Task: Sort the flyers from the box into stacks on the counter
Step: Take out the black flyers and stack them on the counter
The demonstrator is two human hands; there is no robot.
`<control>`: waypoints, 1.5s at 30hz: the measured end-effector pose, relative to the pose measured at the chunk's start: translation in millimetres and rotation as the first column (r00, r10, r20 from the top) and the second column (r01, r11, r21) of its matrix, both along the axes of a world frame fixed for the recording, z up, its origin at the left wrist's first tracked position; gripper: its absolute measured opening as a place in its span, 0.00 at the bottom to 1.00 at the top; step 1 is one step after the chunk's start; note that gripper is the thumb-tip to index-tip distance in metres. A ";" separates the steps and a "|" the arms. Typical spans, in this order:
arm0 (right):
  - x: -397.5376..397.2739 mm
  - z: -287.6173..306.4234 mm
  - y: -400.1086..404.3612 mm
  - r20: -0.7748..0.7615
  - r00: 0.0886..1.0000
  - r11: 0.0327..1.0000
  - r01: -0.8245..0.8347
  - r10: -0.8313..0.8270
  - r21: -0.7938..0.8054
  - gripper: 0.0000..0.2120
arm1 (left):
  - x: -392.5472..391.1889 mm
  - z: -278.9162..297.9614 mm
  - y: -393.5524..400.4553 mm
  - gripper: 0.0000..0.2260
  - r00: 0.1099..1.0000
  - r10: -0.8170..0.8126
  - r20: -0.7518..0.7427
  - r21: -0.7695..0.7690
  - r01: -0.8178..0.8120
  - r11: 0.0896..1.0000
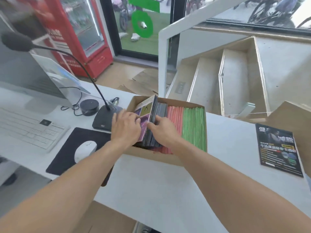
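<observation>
A white counter [159, 182] runs across the room, with a glass door and a white staircase behind it. On the counter stands an open cardboard box [151, 154], and the flyers in it stand on edge in blocks by colour: a purple-faced bundle [144, 118] at the left, then dark ones [160, 109], then pink ones [175, 118], then green ones [194, 125].

The left hand [125, 126] lies with the fingers close together against the face of the purple-faced bundle. The right hand [161, 130] reaches into the dark flyers with the thumb stretched toward that bundle; whether it pinches some sheets cannot be told.

Only one stack seems started: a dark flyer [277, 148] lies flat on the counter, well apart to the right of the box. The box looks nearly full, so most of the sorting is probably still to do.
</observation>
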State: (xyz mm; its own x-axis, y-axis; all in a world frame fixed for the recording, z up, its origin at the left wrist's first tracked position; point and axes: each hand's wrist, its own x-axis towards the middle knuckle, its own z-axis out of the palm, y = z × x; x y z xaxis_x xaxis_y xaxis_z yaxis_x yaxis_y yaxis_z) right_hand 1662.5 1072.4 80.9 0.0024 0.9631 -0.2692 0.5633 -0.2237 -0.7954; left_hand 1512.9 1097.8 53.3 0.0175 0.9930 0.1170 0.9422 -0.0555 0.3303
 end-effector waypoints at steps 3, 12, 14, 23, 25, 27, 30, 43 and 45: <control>-22.1 -7.9 3.4 0.132 0.990 0.999 0.051 -0.052 0.013 0.27 | -17.3 -8.8 -1.6 0.12 0.973 0.011 0.231 -0.037 -0.002 0.999; -60.5 3.7 -8.7 0.433 0.897 0.978 -0.002 -0.090 0.206 0.26 | -17.9 -2.2 -7.4 0.15 0.845 0.072 0.530 -0.020 -0.073 0.997; -65.2 5.8 -6.7 0.451 0.885 0.968 -0.003 -0.114 0.251 0.24 | -20.1 -4.2 -5.4 0.17 0.830 0.068 0.554 -0.026 -0.064 0.998; -75.6 14.6 -6.9 0.710 0.700 0.962 -0.141 -0.071 0.235 0.24 | -23.4 -4.6 -4.5 0.21 0.809 0.046 0.586 -0.042 -0.026 0.999; -77.3 19.1 -6.2 0.584 0.810 0.986 -0.057 -0.044 0.154 0.28 | -26.5 -6.7 -1.6 0.24 0.775 0.067 0.628 -0.063 -0.036 0.997; -77.3 20.5 -5.5 0.457 0.889 0.999 0.023 -0.042 0.046 0.31 | -26.6 -4.4 -2.7 0.26 0.756 0.075 0.650 -0.092 -0.020 0.996; -69.3 19.8 -5.8 0.227 0.966 0.992 0.112 -0.121 0.053 0.24 | -26.2 3.9 -6.8 0.23 0.748 0.051 0.662 -0.105 0.024 0.994; 91.5 48.8 -111.1 -0.615 0.775 0.941 0.300 -0.146 0.155 0.20 | 49.8 58.5 -49.6 0.13 0.204 0.126 0.971 -0.207 0.441 0.873; 114.9 47.5 -129.7 -0.575 0.793 0.932 0.335 -0.198 0.141 0.19 | 80.6 57.8 -65.3 0.11 0.178 0.164 0.970 -0.230 0.472 0.851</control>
State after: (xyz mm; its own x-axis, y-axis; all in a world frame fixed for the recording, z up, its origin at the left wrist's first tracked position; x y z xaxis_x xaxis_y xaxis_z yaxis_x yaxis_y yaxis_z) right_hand 1777.4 942.8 128.4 0.1879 0.9787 -0.0828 -0.0323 -0.0780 -0.9964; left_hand 1593.5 1032.6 111.1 0.3712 0.9062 -0.2027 -0.1440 0.2719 0.9515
